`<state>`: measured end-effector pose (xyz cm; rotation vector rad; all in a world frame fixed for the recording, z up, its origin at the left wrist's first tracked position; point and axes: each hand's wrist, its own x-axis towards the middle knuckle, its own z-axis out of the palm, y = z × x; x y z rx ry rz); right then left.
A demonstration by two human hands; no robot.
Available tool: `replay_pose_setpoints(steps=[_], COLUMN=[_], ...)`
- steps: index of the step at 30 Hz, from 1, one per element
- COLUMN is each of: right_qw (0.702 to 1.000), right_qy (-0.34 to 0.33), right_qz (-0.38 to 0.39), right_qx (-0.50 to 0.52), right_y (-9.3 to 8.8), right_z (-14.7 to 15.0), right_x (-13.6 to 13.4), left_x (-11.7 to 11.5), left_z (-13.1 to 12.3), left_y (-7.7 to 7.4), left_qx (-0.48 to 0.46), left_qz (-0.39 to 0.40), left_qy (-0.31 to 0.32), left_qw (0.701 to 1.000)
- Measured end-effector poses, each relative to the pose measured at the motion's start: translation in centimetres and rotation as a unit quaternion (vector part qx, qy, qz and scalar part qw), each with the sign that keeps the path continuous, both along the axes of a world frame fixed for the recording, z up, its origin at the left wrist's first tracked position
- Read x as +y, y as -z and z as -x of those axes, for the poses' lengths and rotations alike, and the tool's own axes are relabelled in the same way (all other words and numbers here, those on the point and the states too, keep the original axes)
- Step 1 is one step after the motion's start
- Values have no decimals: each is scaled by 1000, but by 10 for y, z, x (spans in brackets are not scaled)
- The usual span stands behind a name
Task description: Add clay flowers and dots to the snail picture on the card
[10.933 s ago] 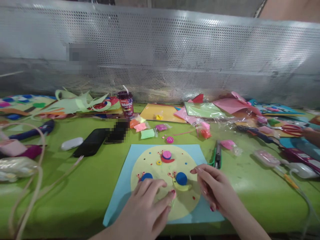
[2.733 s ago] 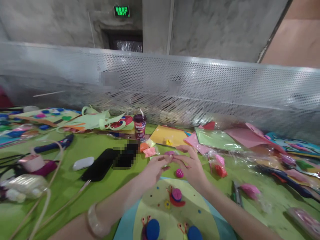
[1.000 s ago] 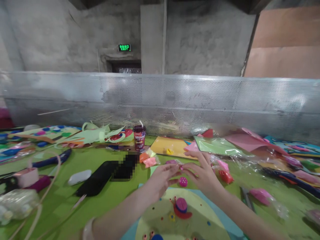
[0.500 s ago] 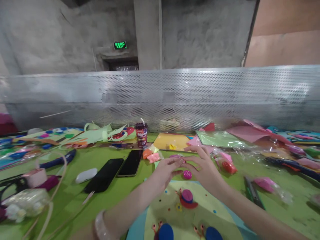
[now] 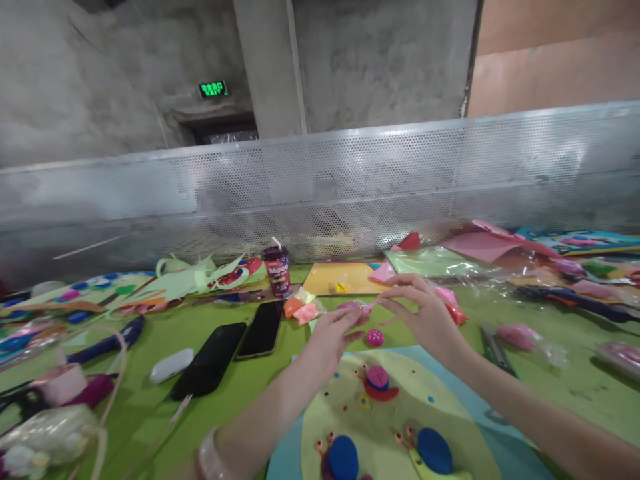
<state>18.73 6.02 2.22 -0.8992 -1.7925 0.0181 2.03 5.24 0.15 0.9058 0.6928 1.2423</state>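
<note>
My left hand [image 5: 330, 337] pinches a small lump of pink modelling clay [image 5: 367, 309] above the mat. From it a thin strand stretches across to the fingertips of my right hand [image 5: 425, 313], which are closed on its other end. Just below the fingers lies a magenta dotted disc [image 5: 375, 337]. Nearer to me is a picture card [image 5: 460, 373] with clay snails on it. One snail has a pink and blue shell [image 5: 377, 378]; two others have blue shells [image 5: 343, 457], and the lower edge of the view cuts them off.
Two black phones [image 5: 213, 360], a white earbud case [image 5: 173, 366] and a drink cup [image 5: 277, 272] stand left of my hands. A utility knife [image 5: 497, 353] and wrapped pink clay [image 5: 520, 337] lie at the right. Coloured paper [image 5: 325, 277] lines the back near a perforated metal panel [image 5: 350, 180].
My hands have moved apart, the right one up and to the right, drawing the pink clay into a strand. The camera view has tilted and shifted slightly.
</note>
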Motion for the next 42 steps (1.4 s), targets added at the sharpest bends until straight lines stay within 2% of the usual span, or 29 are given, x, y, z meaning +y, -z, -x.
replay_pose_setpoints(steps=[3, 6, 9, 11, 15, 21, 26, 32, 42], right_qw=[1000, 996, 989, 987, 993, 991, 995, 999, 992], right_qy=[-5, -21, -8, 10, 14, -7, -13, 19, 38], right_qz=[-30, -63, -104, -114, -86, -60, -60, -44, -86], right_qx=[-6, -58, -109, -109, -83, -118, -81, -16, -82], right_y=[3, 4, 5, 6, 9, 5, 1, 5, 12], right_z=[2, 4, 6, 7, 6, 3, 2, 2, 10], right_x=[-1, -5, -10, -11, -10, -9, -9, -3, -10], left_x=[0, 0, 0, 1, 2, 3, 2, 2, 1], left_z=[0, 0, -1, -1, -1, 0, 0, 0, -2], left_y=[0, 0, 1, 1, 3, 5, 2, 1, 3], left_qx=[-3, -13, -13, -4, 30, 81, 65, 49, 28], left_qz=[2, 1, -2, -8, -31, -58, -41, -12, -14], left_qy=[3, 2, 5, 7, 9, 0, 0, -4, 15], left_qw=[1000, 1000, 1000, 1000, 999, 995, 997, 999, 999])
